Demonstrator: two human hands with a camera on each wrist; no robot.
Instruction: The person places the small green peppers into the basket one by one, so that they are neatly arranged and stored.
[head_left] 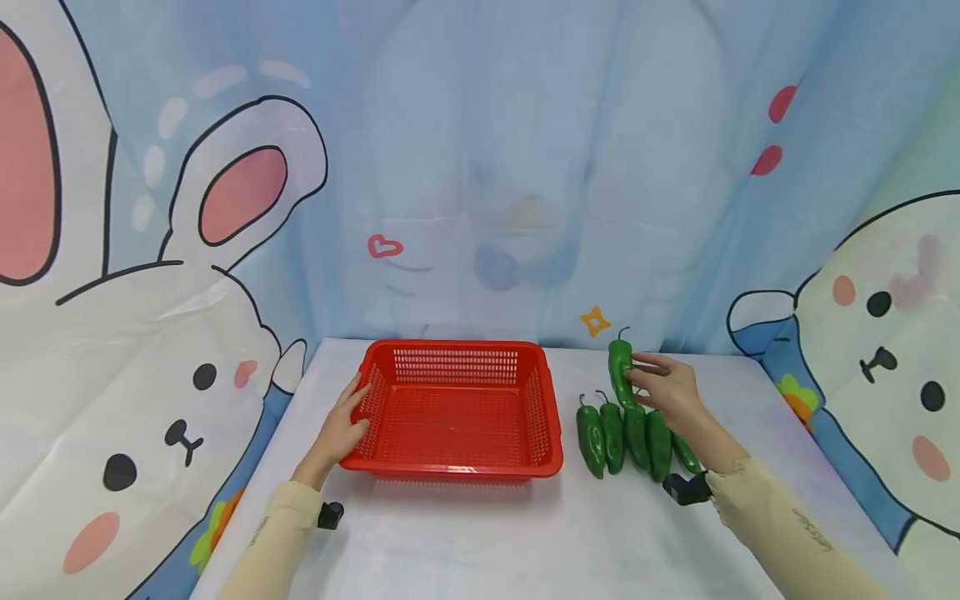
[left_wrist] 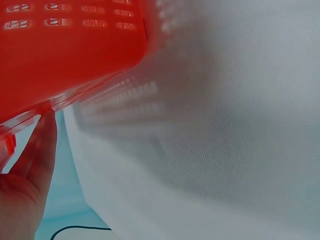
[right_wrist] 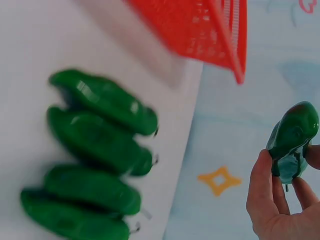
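Observation:
A red plastic basket (head_left: 450, 472) with slatted sides stands on the white table, its inner floor in plain sight. My left hand (head_left: 341, 433) rests on the basket's left rim. In the left wrist view a straight finger (left_wrist: 46, 137) touches that rim from outside. To the right, my right hand (head_left: 667, 387) holds a green chili pepper (head_left: 620, 367) upright, stem up, between thumb and fingers. The right wrist view shows the held pepper (right_wrist: 296, 130) from its blunt lower end. Several more green peppers (head_left: 590, 442) lie in a row below this hand, partly covered by it.
White cloth covers the table (head_left: 480, 542). Behind it hangs a blue curtain (head_left: 465, 167) with cartoon prints, close to the table's far edge. Small black wrist devices (head_left: 686, 489) sit at both sleeves. A gap of white tabletop separates the basket from the pepper row.

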